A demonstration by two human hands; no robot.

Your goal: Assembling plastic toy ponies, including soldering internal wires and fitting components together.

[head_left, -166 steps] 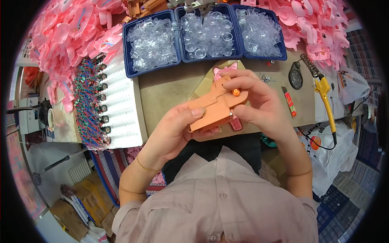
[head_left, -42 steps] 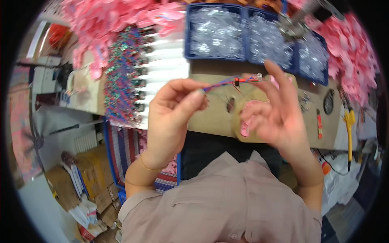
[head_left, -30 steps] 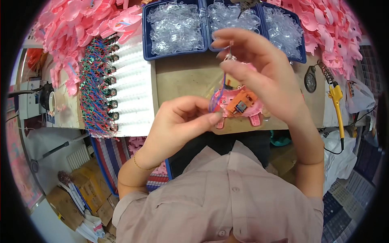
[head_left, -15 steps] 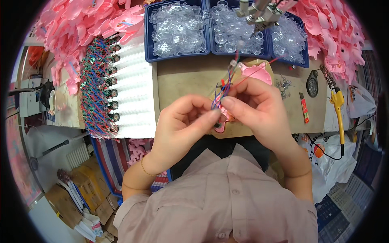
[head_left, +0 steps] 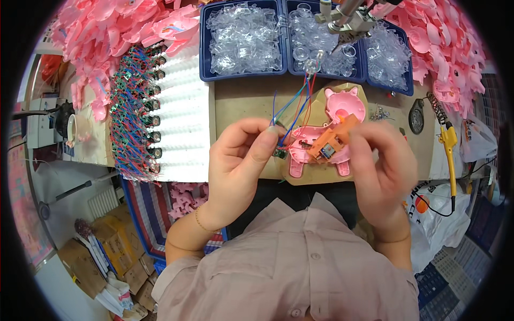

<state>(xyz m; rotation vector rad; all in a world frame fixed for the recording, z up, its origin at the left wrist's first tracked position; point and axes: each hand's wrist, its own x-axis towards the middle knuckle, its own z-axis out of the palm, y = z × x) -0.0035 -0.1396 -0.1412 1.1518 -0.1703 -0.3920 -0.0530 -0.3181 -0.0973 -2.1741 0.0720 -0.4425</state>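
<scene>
My left hand (head_left: 243,155) is closed, its thumb and index finger pinching thin blue, green and red wires (head_left: 300,107). These run up to a small clear plastic piece (head_left: 312,67) at the edge of the bin. A small green circuit board (head_left: 279,153) hangs beside the fingertips. My right hand (head_left: 383,166) is smeared by motion, its fingers partly curled next to an orange plastic housing (head_left: 332,140); whether they touch it I cannot tell. The housing lies tilted over a pink animal-shaped shell half (head_left: 345,104) on a brown pad (head_left: 364,93).
Blue bins (head_left: 243,76) of clear plastic parts stand at the back. Pink shells (head_left: 134,24) are heaped at both far corners. Wired boards (head_left: 131,112) lie along white ridged foam (head_left: 187,123) on the left. At right are a yellow soldering iron (head_left: 448,144) and a dark oval object (head_left: 416,115).
My hands have moved apart, the right one going right. The pink shell and orange housing now show between them. The left hand keeps its pinch on the wires.
</scene>
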